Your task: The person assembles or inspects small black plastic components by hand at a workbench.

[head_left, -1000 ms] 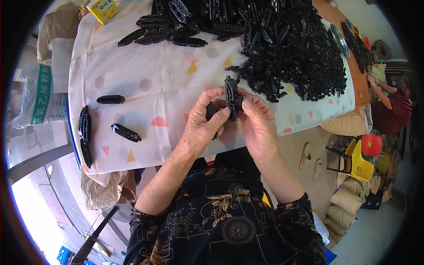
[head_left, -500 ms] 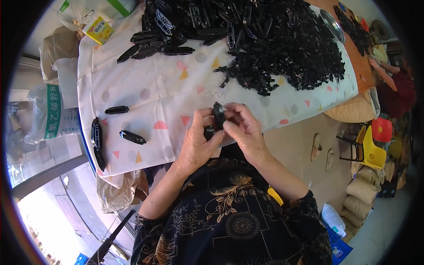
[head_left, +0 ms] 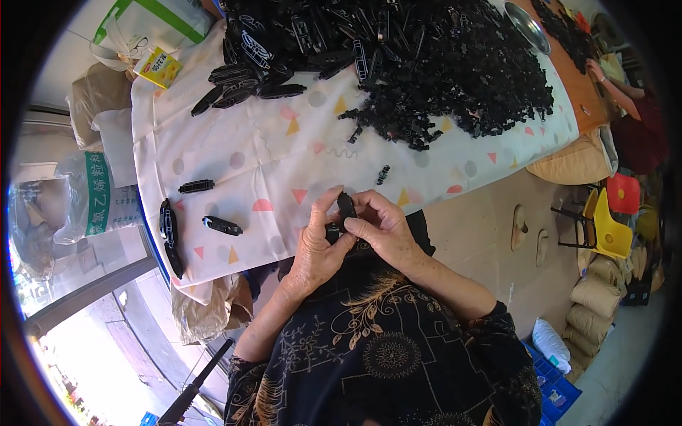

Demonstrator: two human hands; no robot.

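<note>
My left hand (head_left: 316,245) and my right hand (head_left: 382,226) meet over the table's near edge. Between their fingertips is a small black plastic part (head_left: 347,205), gripped from both sides. Another dark bit shows in my left palm, mostly covered by the fingers. Just beyond my right hand a little black piece (head_left: 383,175) lies by itself on the patterned tablecloth (head_left: 277,170). To the left are several long black plastic parts: one black part (head_left: 196,186) lies flat, another (head_left: 223,226) shows a bluish end, and a longer pair (head_left: 170,238) sits along the edge.
A large heap of small black pieces (head_left: 455,85) covers the far right of the table, with longer black casings (head_left: 238,85) heaped beside it. A yellow box (head_left: 159,68) is at the far left corner, a metal dish (head_left: 527,28) far right. Another person's arm (head_left: 618,92) reaches over an orange table.
The small black piece beyond my right hand now lies on the cloth, where none lay before. Both hands sit slightly lower, still holding the black part. The whole view has shifted a little.
</note>
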